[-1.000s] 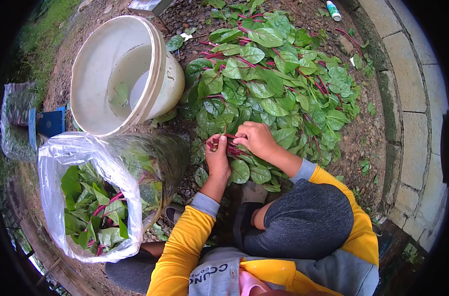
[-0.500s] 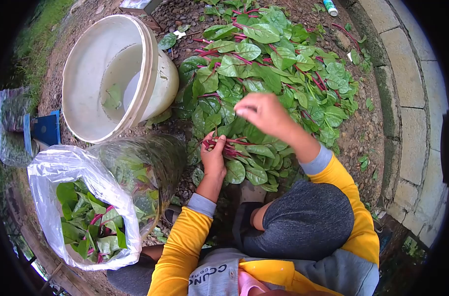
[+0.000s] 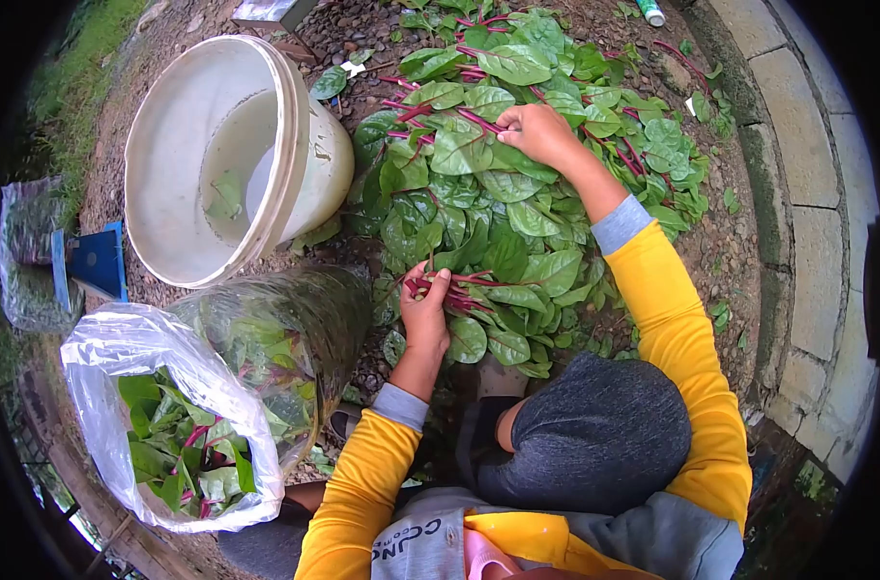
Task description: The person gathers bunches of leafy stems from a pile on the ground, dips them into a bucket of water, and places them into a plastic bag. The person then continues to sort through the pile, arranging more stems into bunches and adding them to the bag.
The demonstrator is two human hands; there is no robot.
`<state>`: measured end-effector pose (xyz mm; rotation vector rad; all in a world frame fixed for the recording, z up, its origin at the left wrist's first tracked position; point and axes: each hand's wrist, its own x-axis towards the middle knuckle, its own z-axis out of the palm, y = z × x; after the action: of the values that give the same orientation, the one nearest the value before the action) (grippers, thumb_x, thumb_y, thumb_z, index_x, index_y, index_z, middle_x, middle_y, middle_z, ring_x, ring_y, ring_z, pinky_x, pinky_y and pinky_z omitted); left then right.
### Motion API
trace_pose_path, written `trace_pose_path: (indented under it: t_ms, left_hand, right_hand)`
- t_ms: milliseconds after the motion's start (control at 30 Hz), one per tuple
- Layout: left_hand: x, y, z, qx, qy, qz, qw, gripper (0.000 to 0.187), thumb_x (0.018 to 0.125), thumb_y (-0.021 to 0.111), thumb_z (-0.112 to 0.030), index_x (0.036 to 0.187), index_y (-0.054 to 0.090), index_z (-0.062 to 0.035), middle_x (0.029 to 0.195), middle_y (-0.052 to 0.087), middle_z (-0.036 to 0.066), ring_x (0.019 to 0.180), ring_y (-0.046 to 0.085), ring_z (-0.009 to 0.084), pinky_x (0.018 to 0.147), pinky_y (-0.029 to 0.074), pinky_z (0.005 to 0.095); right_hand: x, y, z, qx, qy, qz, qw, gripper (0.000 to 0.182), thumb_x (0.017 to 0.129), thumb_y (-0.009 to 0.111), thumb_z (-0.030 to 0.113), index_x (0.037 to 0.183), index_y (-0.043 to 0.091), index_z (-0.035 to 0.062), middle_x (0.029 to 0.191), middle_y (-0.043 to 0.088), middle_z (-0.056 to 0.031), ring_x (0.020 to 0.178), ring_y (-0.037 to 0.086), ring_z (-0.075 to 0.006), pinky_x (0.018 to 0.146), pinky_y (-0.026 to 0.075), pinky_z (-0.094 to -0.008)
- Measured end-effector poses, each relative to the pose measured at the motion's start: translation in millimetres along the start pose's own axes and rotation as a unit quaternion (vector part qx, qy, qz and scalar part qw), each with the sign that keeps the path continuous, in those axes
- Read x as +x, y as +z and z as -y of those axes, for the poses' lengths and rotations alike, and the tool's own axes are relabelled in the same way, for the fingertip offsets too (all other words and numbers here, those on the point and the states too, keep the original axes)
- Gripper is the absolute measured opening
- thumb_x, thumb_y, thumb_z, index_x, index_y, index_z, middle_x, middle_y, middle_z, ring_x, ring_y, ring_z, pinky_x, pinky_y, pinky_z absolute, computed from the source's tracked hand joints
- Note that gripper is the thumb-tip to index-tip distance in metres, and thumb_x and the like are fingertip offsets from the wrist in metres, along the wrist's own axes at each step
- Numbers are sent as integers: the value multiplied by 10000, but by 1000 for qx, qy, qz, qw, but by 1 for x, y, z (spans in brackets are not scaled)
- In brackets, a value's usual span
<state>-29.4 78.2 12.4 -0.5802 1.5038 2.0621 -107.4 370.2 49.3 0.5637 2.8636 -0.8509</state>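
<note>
My left hand (image 3: 425,314) is closed round a bunch of red stems (image 3: 459,293), whose green leaves fan out to the right. Farther forward, my right hand (image 3: 541,135) pinches a red-stemmed leafy sprig at the upper part of the pile. The pile of green leaves with red stems (image 3: 532,217) spreads over the ground under and beyond both hands. Left of my left hand lies a clear plastic bag (image 3: 101,353), its open mouth towards me, with leafy stems (image 3: 193,445) inside.
A white bucket (image 3: 314,169) with some water and a leaf in it stands tilted at the upper left. Beside it are a blue object (image 3: 97,259) and a wrapped bundle (image 3: 29,251). A stone kerb (image 3: 807,232) runs along the right. A small bottle (image 3: 649,12) lies at the top.
My right hand has moved forward, away from the bunch, and now grips a sprig in the pile. My left hand still holds its bunch in nearly the same place.
</note>
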Motion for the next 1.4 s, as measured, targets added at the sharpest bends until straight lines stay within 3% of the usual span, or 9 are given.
trace_pose_path:
  t_ms: [233, 433, 600, 733, 967, 1067, 1167, 1300, 1400]
  left_hand:
    - [5, -10, 7, -14, -16, 6, 1000, 306, 815, 684, -58, 1097, 564, -36, 923, 607, 11, 827, 565, 105, 755, 465, 259]
    - [3, -9, 6, -15, -15, -10, 1000, 342, 814, 691, -75, 1124, 554, -31, 934, 601, 13, 823, 565, 107, 757, 470, 264]
    - [1, -11, 6, -13, -10, -5, 1000, 330, 815, 691, -80, 1114, 558, -32, 939, 605, 20, 833, 571, 114, 766, 476, 270]
    - [-5, -16, 4, -23, -14, 4, 1000, 306, 816, 689, -78, 1092, 563, -41, 934, 608, 21, 835, 576, 120, 772, 483, 280]
    - [-9, -19, 5, -35, -24, -3, 999, 276, 824, 674, -60, 1080, 570, -52, 933, 616, 18, 835, 581, 120, 774, 486, 279]
    - [-11, -23, 3, -30, -29, 28, 999, 291, 826, 669, -52, 1097, 563, -56, 943, 613, 18, 836, 583, 122, 771, 489, 279]
    - [-13, -27, 2, -36, -39, 50, 997, 308, 827, 666, -45, 1113, 554, -59, 945, 611, 15, 834, 586, 124, 762, 494, 280]
    - [-12, -29, 6, -56, -50, 39, 996, 301, 825, 669, -47, 1105, 558, -60, 934, 614, 13, 832, 590, 124, 748, 501, 284]
    - [-13, -25, 4, -55, -49, 19, 997, 268, 830, 666, -59, 1080, 571, -55, 930, 618, 17, 831, 591, 121, 746, 500, 281]
  right_hand:
    - [-64, -11, 12, 136, 11, -44, 990, 341, 701, 724, 122, 1031, 658, 71, 841, 670, -98, 762, 636, -245, 721, 493, -355]
    - [-117, -15, 26, -27, -66, -176, 982, 280, 693, 706, 94, 968, 654, 74, 826, 658, -73, 793, 580, -262, 712, 464, -388]
    - [-91, 0, 1, 80, -8, -93, 992, 314, 777, 674, 194, 1082, 660, 123, 796, 628, -62, 795, 561, -260, 776, 447, -379]
    - [-72, -13, -15, -3, -73, -40, 997, 232, 775, 679, 209, 1005, 699, 182, 850, 590, -62, 909, 530, -260, 811, 437, -377]
    - [-62, -17, -14, -45, -140, 0, 989, 185, 761, 701, 180, 936, 675, 128, 964, 575, -41, 984, 507, -240, 854, 407, -363]
    - [-59, -21, -23, -33, -172, -37, 984, 153, 772, 682, 158, 904, 651, 87, 889, 611, -67, 922, 557, -256, 842, 420, -396]
    - [-70, -43, -18, 24, -93, -90, 991, 155, 789, 665, 135, 904, 613, 43, 832, 637, -99, 799, 601, -285, 758, 465, -391]
    - [-98, -78, -3, 104, -86, -199, 971, 163, 790, 669, 100, 915, 605, 16, 799, 652, -91, 710, 607, -194, 674, 485, -312]
    - [-123, -81, 18, 105, -49, -178, 977, 170, 765, 690, 92, 897, 616, 13, 794, 651, -74, 683, 591, -150, 633, 478, -286]
